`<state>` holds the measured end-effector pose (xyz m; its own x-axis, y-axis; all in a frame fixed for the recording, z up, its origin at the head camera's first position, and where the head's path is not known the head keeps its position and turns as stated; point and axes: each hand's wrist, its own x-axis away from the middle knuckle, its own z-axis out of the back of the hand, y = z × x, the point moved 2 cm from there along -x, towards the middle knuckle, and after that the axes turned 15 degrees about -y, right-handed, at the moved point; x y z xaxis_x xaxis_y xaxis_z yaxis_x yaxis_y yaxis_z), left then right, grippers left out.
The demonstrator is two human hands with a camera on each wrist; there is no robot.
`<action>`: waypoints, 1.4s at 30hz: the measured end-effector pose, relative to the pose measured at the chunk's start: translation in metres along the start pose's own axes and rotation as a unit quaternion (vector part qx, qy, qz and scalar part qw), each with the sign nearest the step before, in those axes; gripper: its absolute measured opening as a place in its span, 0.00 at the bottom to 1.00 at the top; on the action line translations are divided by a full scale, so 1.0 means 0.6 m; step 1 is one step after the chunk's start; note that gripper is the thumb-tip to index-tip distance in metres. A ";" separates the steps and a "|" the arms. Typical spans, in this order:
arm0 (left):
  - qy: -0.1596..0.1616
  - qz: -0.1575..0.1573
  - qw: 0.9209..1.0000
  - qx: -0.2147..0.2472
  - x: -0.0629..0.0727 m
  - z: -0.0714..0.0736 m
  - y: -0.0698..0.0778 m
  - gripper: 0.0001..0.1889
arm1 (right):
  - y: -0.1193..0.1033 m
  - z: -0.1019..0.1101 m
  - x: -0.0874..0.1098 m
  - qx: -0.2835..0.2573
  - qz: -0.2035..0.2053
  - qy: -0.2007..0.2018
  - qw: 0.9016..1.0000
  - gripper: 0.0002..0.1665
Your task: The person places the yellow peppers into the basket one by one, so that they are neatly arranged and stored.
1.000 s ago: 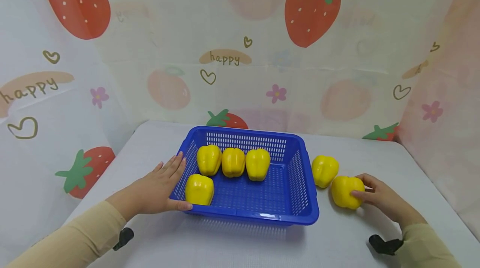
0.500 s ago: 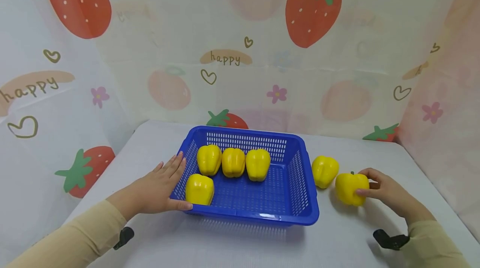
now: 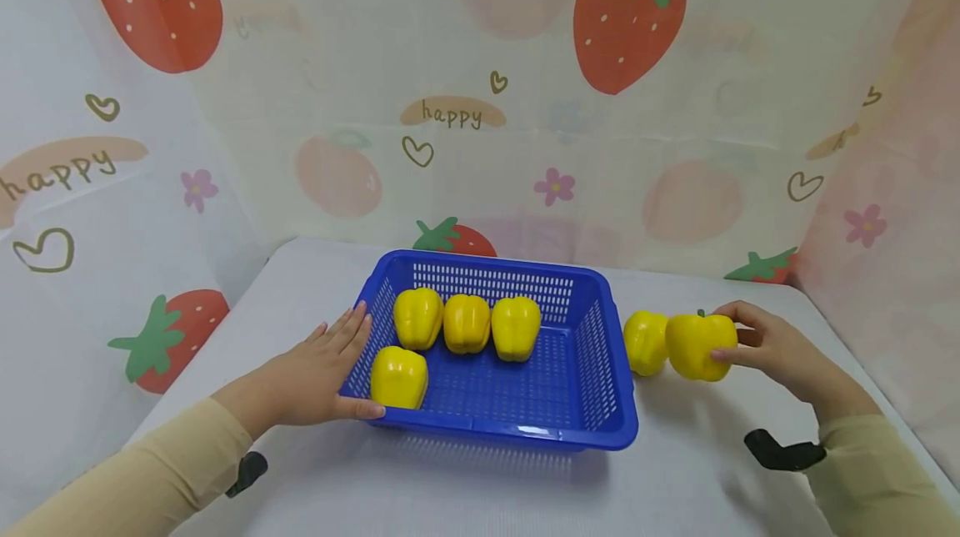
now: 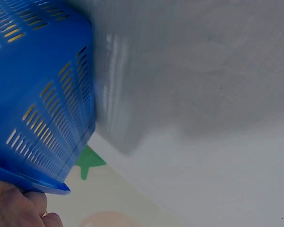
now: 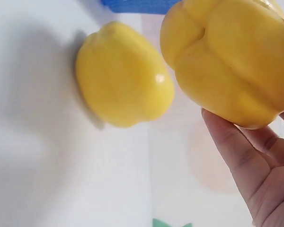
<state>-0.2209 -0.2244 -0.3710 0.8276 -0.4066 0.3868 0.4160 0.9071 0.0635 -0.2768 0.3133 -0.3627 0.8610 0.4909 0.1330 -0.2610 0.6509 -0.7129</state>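
My right hand [image 3: 772, 349] grips a yellow bell pepper [image 3: 699, 347] between thumb and fingers, its short green stem pointing up. In the right wrist view the held bell pepper [image 5: 236, 61] is above the white table. Just behind and left of it, a second yellow bell pepper [image 3: 643, 343] lies on the table beside the basket. My left hand [image 3: 318, 374] lies with straight fingers along the left rim of the blue plastic basket [image 3: 525, 435]. Inside the basket, a row of three yellow bell peppers [image 3: 467, 324] sits toward the back, and one bell pepper [image 3: 399, 378] sits at front left.
The basket has slotted walls and stands mid-table on the white tabletop [image 3: 480, 495]. Behind the table hangs a backdrop [image 3: 570, 137] printed with strawberries and hearts. A black wrist mount [image 3: 783, 451] sticks out from the right sleeve, another mount [image 3: 247, 474] from the left.
My right hand has lifted the bell pepper off the table; its stem has turned upward, and it now partly overlaps the other loose pepper. The left hand and basket stay put.
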 end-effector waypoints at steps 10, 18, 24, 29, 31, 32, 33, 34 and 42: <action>0.000 -0.005 1.000 -0.001 0.003 0.004 0.004 0.61 | -0.061 0.013 -0.031 -0.005 0.057 -0.015 0.998 0.23; -0.001 -0.003 1.000 -0.001 0.003 0.003 0.003 0.62 | -0.106 0.004 -0.059 -0.020 0.082 -0.038 0.996 0.25; 0.001 -0.002 1.000 0.001 0.003 0.003 0.004 0.62 | -0.137 -0.015 -0.086 -0.031 0.091 -0.056 0.994 0.26; 0.002 0.000 1.000 0.001 0.003 0.003 0.004 0.61 | -0.161 -0.029 -0.109 -0.027 0.091 -0.070 0.993 0.26; 0.002 -0.001 1.000 0.000 0.003 0.003 0.004 0.61 | -0.169 -0.035 -0.116 -0.030 0.092 -0.077 0.992 0.27; 0.003 -0.001 1.000 0.000 0.003 0.003 0.004 0.61 | -0.172 -0.037 -0.120 -0.032 0.094 -0.080 0.992 0.27; 0.003 -0.002 1.000 -0.001 0.003 0.003 0.004 0.61 | -0.175 -0.040 -0.124 -0.034 0.097 -0.083 0.991 0.27; 0.003 -0.001 1.000 -0.002 0.003 0.002 0.004 0.61 | -0.178 -0.043 -0.128 -0.036 0.101 -0.087 0.990 0.26; 0.006 0.001 1.000 -0.006 0.002 0.000 0.001 0.62 | -0.200 -0.072 -0.156 -0.057 0.124 -0.115 0.984 0.27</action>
<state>-0.2194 -0.2243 -0.3704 0.8331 -0.4062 0.3754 0.4184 0.9067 0.0525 -0.3071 0.1640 -0.3192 0.6522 0.7530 0.0875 -0.3896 0.4319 -0.8135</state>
